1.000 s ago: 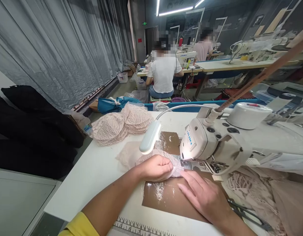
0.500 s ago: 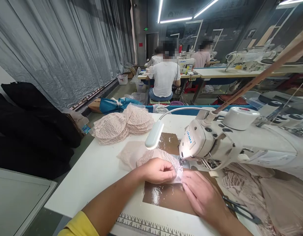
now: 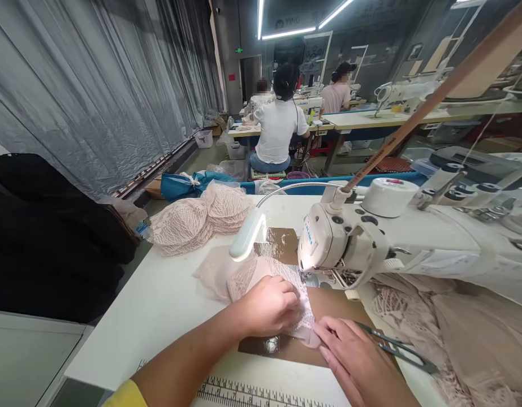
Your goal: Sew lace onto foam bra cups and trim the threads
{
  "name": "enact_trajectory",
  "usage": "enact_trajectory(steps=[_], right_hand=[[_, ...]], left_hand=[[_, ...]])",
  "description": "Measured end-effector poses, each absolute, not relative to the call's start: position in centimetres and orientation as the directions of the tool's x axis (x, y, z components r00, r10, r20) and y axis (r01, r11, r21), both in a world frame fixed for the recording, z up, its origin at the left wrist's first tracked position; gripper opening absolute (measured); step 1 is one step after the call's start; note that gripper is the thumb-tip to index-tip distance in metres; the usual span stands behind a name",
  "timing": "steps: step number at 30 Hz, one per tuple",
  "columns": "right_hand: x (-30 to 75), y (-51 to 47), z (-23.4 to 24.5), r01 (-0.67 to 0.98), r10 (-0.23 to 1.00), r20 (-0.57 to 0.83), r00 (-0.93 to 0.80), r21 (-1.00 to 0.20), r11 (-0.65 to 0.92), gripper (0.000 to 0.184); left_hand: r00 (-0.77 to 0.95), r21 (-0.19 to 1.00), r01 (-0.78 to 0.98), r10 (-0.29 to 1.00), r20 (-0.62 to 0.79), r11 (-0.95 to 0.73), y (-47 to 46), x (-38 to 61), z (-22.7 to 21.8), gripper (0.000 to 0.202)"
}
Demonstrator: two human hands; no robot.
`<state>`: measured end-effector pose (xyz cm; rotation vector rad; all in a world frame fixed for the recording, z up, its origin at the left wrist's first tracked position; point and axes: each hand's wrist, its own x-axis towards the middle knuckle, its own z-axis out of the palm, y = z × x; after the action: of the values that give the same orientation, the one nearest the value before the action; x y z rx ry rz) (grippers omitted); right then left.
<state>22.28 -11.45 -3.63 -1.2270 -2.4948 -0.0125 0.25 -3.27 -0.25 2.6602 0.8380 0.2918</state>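
A pale pink lace piece [image 3: 303, 316] with a sheer mesh part [image 3: 214, 274] lies on the sewing machine bed, its far edge near the needle area of the white sewing machine [image 3: 322, 240]. My left hand [image 3: 269, 305] rests on the lace with its fingers curled closed on it. At the near right corner of the lace, my right hand [image 3: 349, 353] pinches the edge between fingers and thumb. Dark thread snips [image 3: 407, 350] lie just right of my right hand. The needle itself is too small to make out.
Stacked lace cups [image 3: 180, 226] sit at the table's far left. A lamp [image 3: 247, 234] hangs over the work. Beige lace fabric [image 3: 477, 333] is heaped at the right. A printed ruler [image 3: 244, 393] runs along the front edge. People sit at machines beyond.
Both hands have drawn nearer to me, and more of the lace edge shows between them and the machine. My left fingers are curled tighter. The whole view has shifted slightly.
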Motion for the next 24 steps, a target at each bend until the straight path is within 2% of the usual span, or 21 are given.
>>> enact_trajectory(steps=[6, 13, 24], right_hand=[[21.7, -11.6, -3.5, 0.795, 0.797, 0.262, -0.545, -0.139, 0.590, 0.030], [21.7, -11.3, -4.3, 0.802, 0.801, 0.260, -0.539, -0.130, 0.582, 0.027], [21.8, -10.7, -4.7, 0.809, 0.798, 0.279, -0.534, -0.106, 0.578, 0.028]], left_hand=[[0.800, 0.255, 0.561, 0.595, 0.079, -0.787, -3.6, 0.7, -0.6, 0.035], [0.792, 0.210, 0.580, 0.605, 0.081, -0.787, -3.4, 0.9, -0.9, 0.048], [0.799, 0.179, 0.576, 0.596, 0.084, -0.798, -3.4, 0.9, -0.4, 0.040]])
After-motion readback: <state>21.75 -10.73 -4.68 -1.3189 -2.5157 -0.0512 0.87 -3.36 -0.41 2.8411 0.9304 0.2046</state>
